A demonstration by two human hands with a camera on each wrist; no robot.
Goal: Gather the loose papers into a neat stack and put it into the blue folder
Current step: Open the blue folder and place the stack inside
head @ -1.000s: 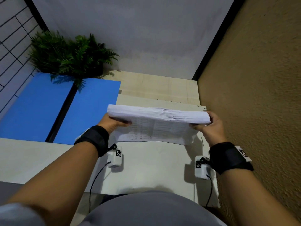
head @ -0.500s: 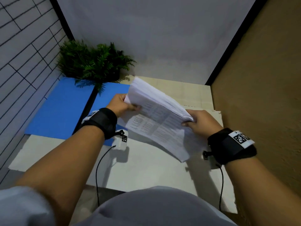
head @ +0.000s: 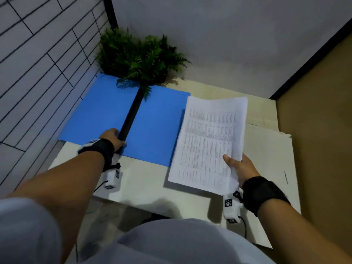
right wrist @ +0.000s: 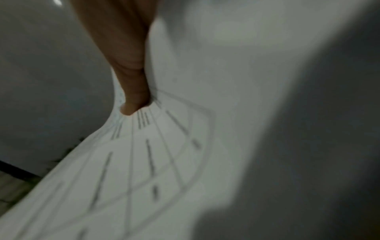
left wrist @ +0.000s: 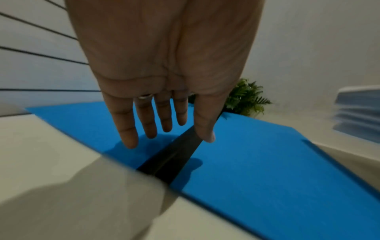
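Observation:
The blue folder (head: 156,122) lies open and flat on the table, its black spine (head: 131,111) running away from me. My left hand (head: 112,138) hovers over the near end of the spine with straight fingers (left wrist: 144,123), just above the blue folder (left wrist: 257,154); whether it touches is unclear. My right hand (head: 238,166) pinches the stack of printed papers (head: 207,141) at its near right corner, thumb on top, and holds it above the table, just right of the folder. The right wrist view shows the thumb (right wrist: 133,97) pressed on the papers (right wrist: 144,162).
A green fern plant (head: 139,58) stands at the far end of the folder, its fronds overhanging the spine. A tiled wall is at the left, a brown wall at the right. The pale table (head: 266,155) extends under the papers and in front of the folder.
My left hand let go of the papers and moved left to the folder's spine. The right hand alone now holds the stack, turned flat and face up beside the folder.

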